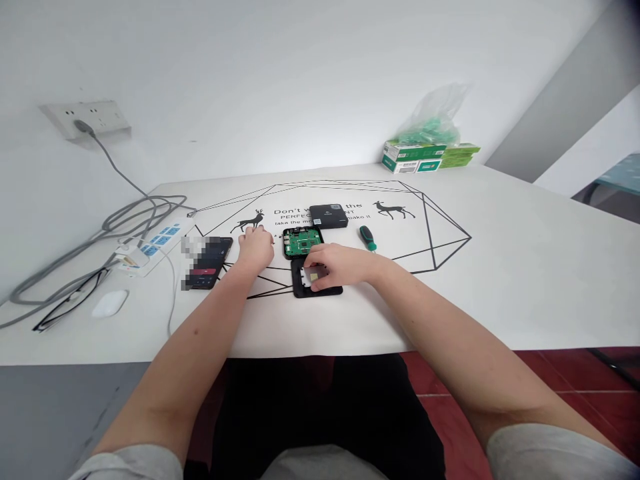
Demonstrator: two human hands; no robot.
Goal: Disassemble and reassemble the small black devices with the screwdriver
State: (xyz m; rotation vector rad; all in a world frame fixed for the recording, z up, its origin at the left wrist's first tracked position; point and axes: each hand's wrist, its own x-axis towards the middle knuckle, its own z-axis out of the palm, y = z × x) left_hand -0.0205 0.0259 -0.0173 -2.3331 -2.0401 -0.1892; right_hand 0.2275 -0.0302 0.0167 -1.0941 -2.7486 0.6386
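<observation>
My right hand point(340, 264) is over a black casing cover point(299, 288) that lies flat on the table. Its thumb and fingers close on the edges of a small greyish plate point(314, 276) with a pale yellow square on it. Just behind the cover sits an open black case holding a green circuit board point(303, 243). To the left, my left hand point(257, 249) rests on the table with its fingers curled down. Whatever may be under those fingertips is hidden.
A closed black box point(329, 216) lies behind the board. A green-and-black screwdriver point(367, 238) lies right. To the left are a phone point(211, 263), a power strip point(160, 243), cables, glasses point(70, 303) and a white mouse point(110, 303). Green-white boxes point(414, 155) stand back right.
</observation>
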